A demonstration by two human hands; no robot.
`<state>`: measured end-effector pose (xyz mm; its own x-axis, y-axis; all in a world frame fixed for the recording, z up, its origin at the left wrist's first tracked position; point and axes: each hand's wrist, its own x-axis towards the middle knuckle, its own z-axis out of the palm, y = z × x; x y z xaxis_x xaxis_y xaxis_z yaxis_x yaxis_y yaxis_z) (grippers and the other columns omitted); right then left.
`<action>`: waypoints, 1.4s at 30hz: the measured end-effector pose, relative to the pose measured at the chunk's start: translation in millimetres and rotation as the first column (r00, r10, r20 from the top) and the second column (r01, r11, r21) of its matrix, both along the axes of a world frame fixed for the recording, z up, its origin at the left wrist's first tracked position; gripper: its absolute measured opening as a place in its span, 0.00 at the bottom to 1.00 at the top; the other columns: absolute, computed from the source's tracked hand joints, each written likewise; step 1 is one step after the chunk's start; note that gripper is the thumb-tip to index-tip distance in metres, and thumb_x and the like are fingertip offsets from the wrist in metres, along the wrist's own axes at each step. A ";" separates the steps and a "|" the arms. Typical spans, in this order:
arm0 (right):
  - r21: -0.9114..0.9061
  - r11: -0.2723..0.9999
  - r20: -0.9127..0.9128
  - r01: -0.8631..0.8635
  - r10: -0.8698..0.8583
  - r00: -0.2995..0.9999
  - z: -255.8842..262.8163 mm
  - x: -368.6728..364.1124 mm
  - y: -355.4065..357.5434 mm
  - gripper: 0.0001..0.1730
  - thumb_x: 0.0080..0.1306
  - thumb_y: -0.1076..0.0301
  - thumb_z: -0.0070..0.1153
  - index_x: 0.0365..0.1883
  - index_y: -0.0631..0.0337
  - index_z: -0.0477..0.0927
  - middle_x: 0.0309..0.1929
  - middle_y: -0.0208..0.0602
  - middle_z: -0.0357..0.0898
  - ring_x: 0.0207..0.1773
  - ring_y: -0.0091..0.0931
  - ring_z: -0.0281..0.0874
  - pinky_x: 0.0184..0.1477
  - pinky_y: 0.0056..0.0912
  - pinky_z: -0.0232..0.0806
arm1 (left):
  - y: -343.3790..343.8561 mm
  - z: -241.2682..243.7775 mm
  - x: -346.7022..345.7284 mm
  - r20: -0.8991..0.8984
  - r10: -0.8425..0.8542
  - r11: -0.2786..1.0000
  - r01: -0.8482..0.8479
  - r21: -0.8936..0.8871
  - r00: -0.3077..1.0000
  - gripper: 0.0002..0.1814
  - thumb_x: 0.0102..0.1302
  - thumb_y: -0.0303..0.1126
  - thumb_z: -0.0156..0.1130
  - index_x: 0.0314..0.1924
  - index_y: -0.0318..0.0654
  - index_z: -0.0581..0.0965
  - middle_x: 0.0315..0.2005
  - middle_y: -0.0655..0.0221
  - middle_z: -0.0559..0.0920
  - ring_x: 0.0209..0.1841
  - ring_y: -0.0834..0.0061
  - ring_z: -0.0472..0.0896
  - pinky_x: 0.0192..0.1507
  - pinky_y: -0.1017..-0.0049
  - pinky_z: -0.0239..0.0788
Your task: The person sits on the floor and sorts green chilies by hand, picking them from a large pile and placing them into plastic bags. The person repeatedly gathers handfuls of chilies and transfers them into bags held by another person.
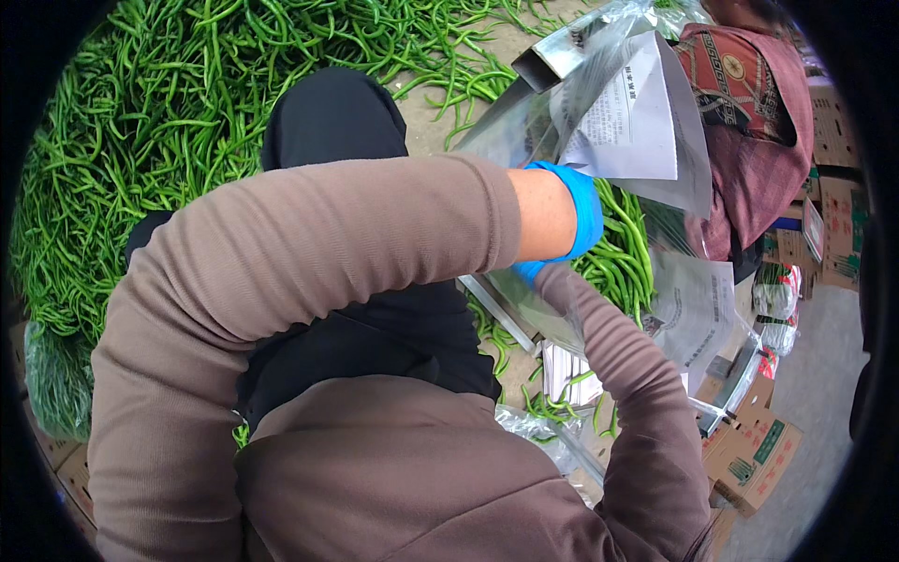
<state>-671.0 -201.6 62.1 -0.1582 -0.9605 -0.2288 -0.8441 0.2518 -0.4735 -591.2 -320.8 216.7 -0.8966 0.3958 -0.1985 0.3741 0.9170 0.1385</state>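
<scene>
My left arm reaches across to the right. Its blue-gloved left hand shows only at the cuff, beside long green chili peppers in a clear plastic bag. My right hand, also in a blue glove, is mostly hidden under my left forearm, by the bag's near side. The fingers of both hands are out of sight, so any grip is hidden. Printed paper sheets stand against the bag at the far side, and another printed sheet lies along its right side.
A large heap of green chilies spreads across the left and top. A square metal tube juts in above the bag. White papers lie on the floor. Another person is close at right. Cardboard boxes stand at lower right.
</scene>
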 end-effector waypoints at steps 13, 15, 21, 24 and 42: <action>0.160 0.913 0.542 0.376 -0.399 0.739 -39.1 16.0 13.5 0.23 0.69 0.58 0.35 0.60 0.57 0.59 0.65 0.41 0.56 0.66 0.33 0.53 0.63 0.39 0.52 | 44.2 -91.0 -124.3 0.103 0.299 0.947 -0.309 0.094 0.949 0.14 0.51 0.35 0.59 0.39 0.45 0.80 0.39 0.60 0.80 0.40 0.58 0.78 0.40 0.63 0.70; 0.019 0.832 0.817 0.555 -0.332 0.471 -71.6 20.9 16.5 0.22 0.70 0.58 0.32 0.60 0.56 0.59 0.65 0.39 0.56 0.66 0.32 0.54 0.62 0.37 0.53 | 45.8 -94.9 -116.6 0.243 0.323 0.929 -0.355 0.100 0.914 0.13 0.51 0.34 0.58 0.39 0.44 0.80 0.39 0.59 0.80 0.40 0.58 0.78 0.40 0.63 0.70; 0.016 0.882 0.617 0.471 -0.380 0.690 -10.6 21.6 25.8 0.24 0.64 0.58 0.48 0.57 0.55 0.65 0.59 0.41 0.64 0.60 0.33 0.63 0.58 0.37 0.58 | 47.2 -104.9 -93.2 0.383 0.317 0.916 -0.384 0.113 0.868 0.12 0.50 0.31 0.57 0.37 0.41 0.79 0.36 0.58 0.79 0.39 0.57 0.78 0.38 0.63 0.70; -0.072 0.937 0.615 0.343 -0.229 0.755 -12.4 17.5 35.0 0.26 0.63 0.63 0.48 0.59 0.58 0.62 0.60 0.43 0.63 0.60 0.33 0.62 0.58 0.35 0.57 | 45.0 -107.2 -84.1 0.393 0.323 0.908 -0.398 0.127 0.861 0.12 0.50 0.30 0.57 0.37 0.40 0.79 0.35 0.58 0.79 0.38 0.57 0.78 0.38 0.63 0.70; 0.278 0.960 0.163 -0.039 -0.007 0.987 -29.3 0.3 15.5 0.19 0.68 0.63 0.37 0.54 0.65 0.65 0.55 0.47 0.66 0.56 0.34 0.65 0.56 0.36 0.59 | -3.3 116.8 57.8 -0.197 0.317 0.668 -0.071 0.740 0.928 0.14 0.50 0.23 0.52 0.39 0.36 0.75 0.34 0.60 0.79 0.39 0.59 0.78 0.38 0.68 0.70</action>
<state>-670.6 -186.1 32.8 -0.0823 -0.8569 -0.5089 -0.7679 0.3800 -0.5156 -533.4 -324.1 333.4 -0.9328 0.1140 0.3420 0.3326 0.6382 0.6944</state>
